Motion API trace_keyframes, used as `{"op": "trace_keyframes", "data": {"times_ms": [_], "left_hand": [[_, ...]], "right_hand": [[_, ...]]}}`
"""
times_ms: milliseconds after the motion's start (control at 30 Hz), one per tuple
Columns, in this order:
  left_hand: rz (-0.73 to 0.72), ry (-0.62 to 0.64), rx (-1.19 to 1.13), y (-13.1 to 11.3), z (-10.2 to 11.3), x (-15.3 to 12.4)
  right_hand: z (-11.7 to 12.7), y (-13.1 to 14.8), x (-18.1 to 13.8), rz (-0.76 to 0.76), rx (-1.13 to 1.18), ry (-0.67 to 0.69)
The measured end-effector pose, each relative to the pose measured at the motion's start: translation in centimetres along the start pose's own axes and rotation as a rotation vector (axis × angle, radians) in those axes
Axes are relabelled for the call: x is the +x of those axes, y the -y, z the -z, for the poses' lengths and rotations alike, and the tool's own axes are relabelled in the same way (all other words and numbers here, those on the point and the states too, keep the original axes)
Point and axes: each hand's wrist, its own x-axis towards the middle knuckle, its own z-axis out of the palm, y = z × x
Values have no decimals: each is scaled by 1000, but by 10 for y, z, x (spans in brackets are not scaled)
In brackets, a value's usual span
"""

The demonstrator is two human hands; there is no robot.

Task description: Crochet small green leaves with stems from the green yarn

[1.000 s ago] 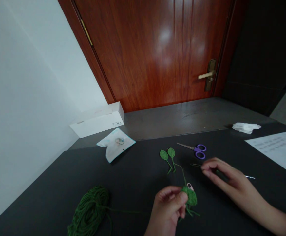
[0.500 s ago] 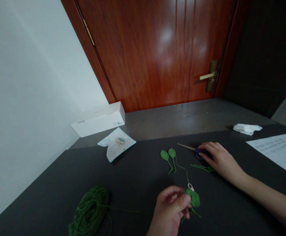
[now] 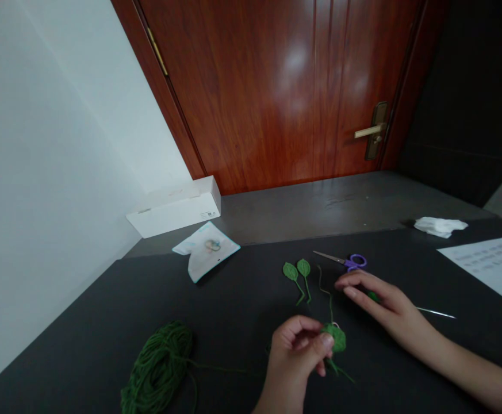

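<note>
My left hand (image 3: 296,356) is closed, pinching a small green crochet piece (image 3: 337,338) with a pink marker clip just above the dark table (image 3: 242,305). A green yarn tail runs up from the piece toward my right hand (image 3: 380,302). That hand's fingers are pressed together round the green handle of a crochet hook (image 3: 435,313), whose metal shaft sticks out to the right. Purple scissors (image 3: 348,261) lie just beyond my right fingertips. Two finished green crochet leaves (image 3: 297,272) lie to the left of the scissors.
A skein of green yarn (image 3: 158,368) sits at the near left, its strand leading to my left hand. A white packet (image 3: 206,250) and white box (image 3: 175,206) lie at the far left, with a crumpled tissue (image 3: 440,225) and a printed sheet (image 3: 492,264) at the right. A wooden door (image 3: 285,86) stands behind.
My right hand went out to the scissors, then drew back toward me without them; it now holds the hook. My left hand kept the crochet piece and barely moved.
</note>
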Motion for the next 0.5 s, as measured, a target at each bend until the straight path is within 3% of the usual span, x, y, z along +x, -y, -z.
{"op": "trace_keyframes", "data": {"times_ms": [67, 167, 500], "left_hand": [[-37, -11, 61, -1, -1, 4], [-88, -18, 139, -3, -3, 10], [-100, 77, 261, -14, -3, 14]], "right_hand": [[-8, 11, -6, -42, 212, 99], [-18, 17, -12, -105, 448, 137], [-25, 13, -13, -147, 480, 120]]}}
